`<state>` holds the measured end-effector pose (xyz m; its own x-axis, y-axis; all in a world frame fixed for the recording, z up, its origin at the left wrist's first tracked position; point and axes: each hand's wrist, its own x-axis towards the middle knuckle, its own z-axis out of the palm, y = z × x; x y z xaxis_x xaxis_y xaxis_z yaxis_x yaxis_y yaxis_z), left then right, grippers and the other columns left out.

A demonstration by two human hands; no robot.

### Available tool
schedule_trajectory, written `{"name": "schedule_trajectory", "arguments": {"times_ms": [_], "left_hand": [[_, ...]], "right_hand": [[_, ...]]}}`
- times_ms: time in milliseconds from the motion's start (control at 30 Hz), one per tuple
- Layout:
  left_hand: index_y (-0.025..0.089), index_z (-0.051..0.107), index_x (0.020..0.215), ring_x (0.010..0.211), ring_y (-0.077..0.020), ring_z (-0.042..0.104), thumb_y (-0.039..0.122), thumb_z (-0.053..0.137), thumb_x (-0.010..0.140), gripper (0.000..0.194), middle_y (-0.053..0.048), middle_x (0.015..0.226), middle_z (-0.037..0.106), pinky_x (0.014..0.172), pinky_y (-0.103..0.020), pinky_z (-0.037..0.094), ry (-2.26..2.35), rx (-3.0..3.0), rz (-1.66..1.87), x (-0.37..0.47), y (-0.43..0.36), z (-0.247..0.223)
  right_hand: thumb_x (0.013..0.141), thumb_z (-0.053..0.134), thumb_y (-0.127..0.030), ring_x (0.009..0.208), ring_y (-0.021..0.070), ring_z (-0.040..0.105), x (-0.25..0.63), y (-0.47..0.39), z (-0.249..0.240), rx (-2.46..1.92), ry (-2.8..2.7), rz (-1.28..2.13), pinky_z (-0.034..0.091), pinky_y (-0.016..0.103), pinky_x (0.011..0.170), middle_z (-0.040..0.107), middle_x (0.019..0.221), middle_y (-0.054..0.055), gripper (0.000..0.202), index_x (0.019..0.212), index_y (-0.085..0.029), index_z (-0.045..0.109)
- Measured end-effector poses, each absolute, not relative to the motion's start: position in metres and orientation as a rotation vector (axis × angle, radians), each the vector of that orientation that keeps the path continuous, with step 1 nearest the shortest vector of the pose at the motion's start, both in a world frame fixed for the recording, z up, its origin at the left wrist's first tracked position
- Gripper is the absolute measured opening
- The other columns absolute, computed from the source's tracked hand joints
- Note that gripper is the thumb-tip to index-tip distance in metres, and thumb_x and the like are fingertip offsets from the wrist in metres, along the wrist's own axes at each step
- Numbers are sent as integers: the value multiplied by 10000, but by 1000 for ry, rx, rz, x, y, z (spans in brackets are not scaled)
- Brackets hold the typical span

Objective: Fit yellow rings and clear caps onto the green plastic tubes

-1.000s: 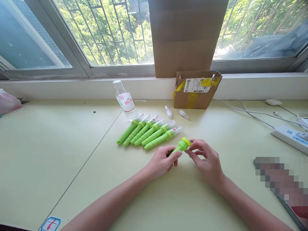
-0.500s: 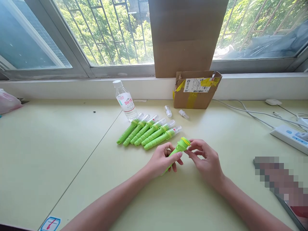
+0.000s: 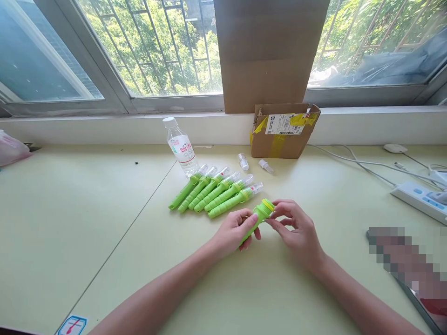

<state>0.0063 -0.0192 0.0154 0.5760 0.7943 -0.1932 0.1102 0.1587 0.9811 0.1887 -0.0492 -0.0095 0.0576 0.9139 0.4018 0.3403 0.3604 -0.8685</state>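
Note:
My left hand [image 3: 240, 228] is closed around a green plastic torch-shaped handle [image 3: 260, 215], held tilted with its wide, yellow-ringed end up and to the right. No clear cap shows on that end. At the right side of this end, the thumb and fingertips of my right hand [image 3: 295, 228] are drawn together against it; part of their grip is hidden. Several similar green handles with clear ribbed caps [image 3: 223, 195] lie side by side just beyond my left hand. Two loose clear plastic caps, one [image 3: 243, 161] more upright and one [image 3: 266, 166] lying over, are farther back.
A water bottle [image 3: 182, 151] stands behind the row. An opened cardboard box [image 3: 279, 142] is against the wall under the window. To the right are a white power strip [image 3: 419, 197], cables and a pixelated dark-edged object [image 3: 408, 274]. A pink-white bag [image 3: 12, 151] sits far left.
The held green handle has shifted slightly, and my left thumb has slid up toward its wide end. My right fingers stay at that end, moved a little left.

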Motion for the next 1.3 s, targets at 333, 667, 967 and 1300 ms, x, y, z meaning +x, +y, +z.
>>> {"name": "schedule_trajectory", "arguments": {"times_ms": [333, 667, 967, 1300], "left_hand": [[196, 488, 938, 336, -40, 388, 510, 564, 839, 338, 26, 670, 633, 324, -172, 262, 867, 1367, 524, 5, -20, 17], [182, 455, 820, 436, -103, 579, 480, 633, 801, 348, -48, 747, 702, 348, -175, 375, 888, 1301, 601, 7, -21, 15], [140, 559, 874, 493, -119, 607, 494, 598, 828, 359, -85, 791, 706, 408, -196, 418, 850, 1288, 623, 7, -19, 13], [142, 613, 809, 449, -67, 494, 500, 488, 890, 388, 10, 636, 556, 405, -180, 362, 914, 1472, 567, 8, -21, 19]], "right_hand": [[855, 615, -178, 884, 160, 643, 185, -53, -9, -1127, -1534, 537, 586, 265, 594, 589, 1028, 29, 90, 906, -243, 578], [843, 630, -139, 872, 146, 630, 187, -53, -8, -1098, -1548, 481, 589, 257, 587, 602, 1020, 26, 115, 902, -234, 599], [837, 645, -167, 872, 149, 626, 187, -52, -8, -1151, -1519, 531, 583, 262, 590, 606, 1037, 24, 92, 873, -234, 592], [828, 662, -179, 775, 129, 641, 189, -51, -10, -1141, -1536, 508, 585, 268, 582, 627, 1043, 24, 93, 866, -231, 595]]}}
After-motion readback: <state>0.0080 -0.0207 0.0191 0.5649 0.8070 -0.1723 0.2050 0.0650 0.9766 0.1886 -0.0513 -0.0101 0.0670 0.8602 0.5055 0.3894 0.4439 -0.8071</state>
